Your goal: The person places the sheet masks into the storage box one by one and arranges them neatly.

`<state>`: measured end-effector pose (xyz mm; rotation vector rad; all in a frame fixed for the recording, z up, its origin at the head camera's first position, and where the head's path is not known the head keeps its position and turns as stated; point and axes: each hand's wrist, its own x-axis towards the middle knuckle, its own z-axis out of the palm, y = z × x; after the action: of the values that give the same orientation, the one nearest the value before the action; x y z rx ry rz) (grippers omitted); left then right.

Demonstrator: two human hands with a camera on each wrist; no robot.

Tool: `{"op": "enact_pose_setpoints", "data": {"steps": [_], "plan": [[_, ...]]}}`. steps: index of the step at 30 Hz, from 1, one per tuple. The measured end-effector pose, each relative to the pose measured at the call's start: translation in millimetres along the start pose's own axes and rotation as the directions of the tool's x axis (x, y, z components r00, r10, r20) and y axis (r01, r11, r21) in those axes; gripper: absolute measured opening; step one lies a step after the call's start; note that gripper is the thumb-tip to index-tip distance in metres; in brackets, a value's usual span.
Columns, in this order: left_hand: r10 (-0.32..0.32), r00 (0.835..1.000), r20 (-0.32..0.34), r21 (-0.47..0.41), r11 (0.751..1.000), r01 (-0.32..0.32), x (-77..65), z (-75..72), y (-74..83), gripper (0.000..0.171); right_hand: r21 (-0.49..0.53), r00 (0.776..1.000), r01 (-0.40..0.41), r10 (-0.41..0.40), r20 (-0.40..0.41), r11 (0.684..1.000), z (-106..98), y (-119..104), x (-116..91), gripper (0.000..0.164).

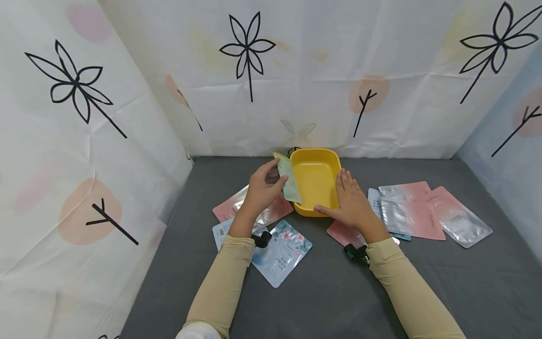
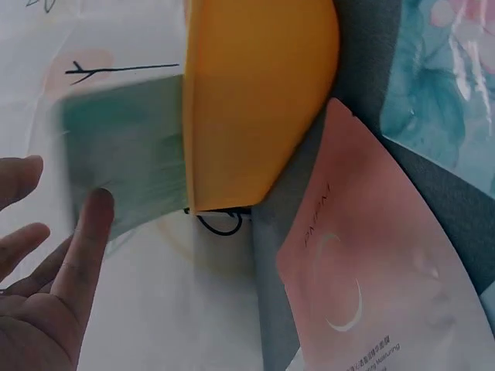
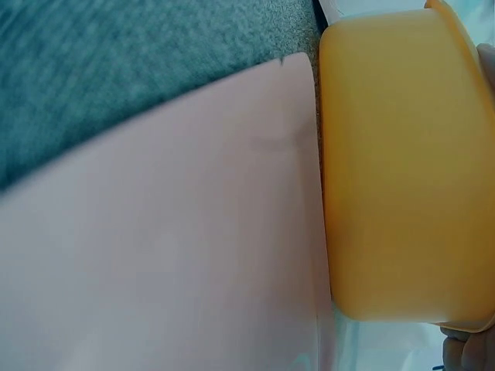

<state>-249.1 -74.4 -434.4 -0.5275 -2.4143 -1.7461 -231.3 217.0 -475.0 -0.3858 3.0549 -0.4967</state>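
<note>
A yellow plastic tray (image 1: 316, 181) stands near the back wall. At its left rim my left hand (image 1: 263, 190) pinches a thin pale-green packet (image 1: 290, 181) between thumb and fingers. The left wrist view shows that green packet (image 2: 128, 151) slightly blurred, its end overlapping the rim of the tray (image 2: 259, 100). On the other side, my right hand (image 1: 353, 205) rests against the right rim with straight fingers and the thumb over the near corner. The tray's outer wall (image 3: 406, 166) fills the right of the right wrist view, with only fingertips showing at the edge.
Pink-and-silver sheet mask pouches (image 1: 281, 207) lie left of the tray, with blue floral pouches (image 1: 281, 254) nearer me. More pink pouches (image 1: 412, 212) overlap at the right. One pink pouch (image 1: 340, 230) lies partly under the right wrist. A patterned white cloth (image 1: 296, 84) hangs behind the grey table (image 1: 317, 292).
</note>
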Motion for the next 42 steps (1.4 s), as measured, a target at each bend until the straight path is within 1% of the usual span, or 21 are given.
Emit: {"op": "enact_pose_setpoints", "data": {"steps": [2, 5, 11, 17, 19, 22, 25, 29, 31, 33, 35, 37, 39, 42], "plan": [[0.0, 0.999, 0.042, 0.036, 0.999, -0.002, 1.4, 1.2, -1.5, 0.061, -0.005, 1.0, -0.003, 0.003, -0.002, 1.0, 0.2, 0.8, 0.1, 0.133], [-0.006, 0.997, 0.081, 0.075, 0.997, 0.0, 1.6, 1.7, -2.5, 0.06, -0.003, 1.0, -0.007, 0.007, 0.001, 1.0, 1.1, 1.2, 0.9, 0.134], [-0.046, 0.994, 0.098, 0.097, 0.995, 0.037, -2.5, -4.7, -4.5, 0.054, 0.002, 1.0, -0.016, 0.016, 0.009, 1.0, 1.9, 0.3, 1.2, 0.135], [-0.077, 0.992, 0.098, 0.147, 0.987, 0.063, -6.9, -18.0, -16.0, 0.049, 0.004, 1.0, -0.019, 0.018, 0.021, 1.0, -0.4, -1.0, 0.5, 0.135], [-0.093, 0.989, 0.112, 0.178, 0.981, 0.072, -8.3, -22.1, -20.5, 0.046, 0.0, 1.0, -0.015, 0.015, 0.02, 1.0, -1.0, -0.9, 0.4, 0.135], [-0.122, 0.98, 0.16, 0.228, 0.97, 0.084, -9.8, -26.8, -25.7, 0.046, -0.003, 1.0, -0.014, 0.014, 0.012, 1.0, -1.5, -0.1, 0.2, 0.135], [-0.142, 0.97, 0.2, 0.284, 0.956, 0.081, -11.1, -30.5, -30.3, 0.047, 0.003, 1.0, -0.014, 0.014, 0.004, 1.0, -0.3, 0.8, 0.6, 0.135], [-0.168, 0.961, 0.222, 0.339, 0.937, 0.086, -13.3, -35.0, -37.1, 0.048, 0.012, 1.0, -0.013, 0.013, 0.003, 1.0, 1.9, 1.1, 1.6, 0.136], [-0.195, 0.953, 0.233, 0.368, 0.924, 0.099, -13.9, -36.8, -39.7, 0.051, 0.012, 1.0, -0.015, 0.015, 0.003, 1.0, 2.6, 1.0, 1.5, 0.136], [-0.23, 0.943, 0.242, 0.412, 0.904, 0.115, -14.7, -38.1, -42.0, 0.054, 0.011, 1.0, -0.016, 0.016, 0.004, 1.0, 3.3, 1.1, 1.5, 0.136], [-0.265, 0.932, 0.247, 0.462, 0.878, 0.127, -15.3, -39.1, -43.2, 0.058, 0.009, 1.0, -0.016, 0.016, 0.005, 1.0, 3.5, 1.3, 1.6, 0.136], [-0.288, 0.924, 0.253, 0.503, 0.854, 0.128, -15.7, -39.7, -44.6, 0.06, 0.005, 1.0, -0.015, 0.015, 0.004, 1.0, 3.5, 1.7, 1.8, 0.136], [-0.298, 0.921, 0.252, 0.539, 0.833, 0.122, -15.6, -40.1, -46.1, 0.061, 0.005, 1.0, -0.014, 0.014, 0.001, 1.0, 3.4, 2.1, 2.0, 0.137], [-0.296, 0.923, 0.246, 0.566, 0.817, 0.111, -15.8, -39.8, -48.8, 0.062, 0.005, 1.0, -0.013, 0.013, -0.001, 1.0, 3.7, 2.9, 2.2, 0.137]]}}
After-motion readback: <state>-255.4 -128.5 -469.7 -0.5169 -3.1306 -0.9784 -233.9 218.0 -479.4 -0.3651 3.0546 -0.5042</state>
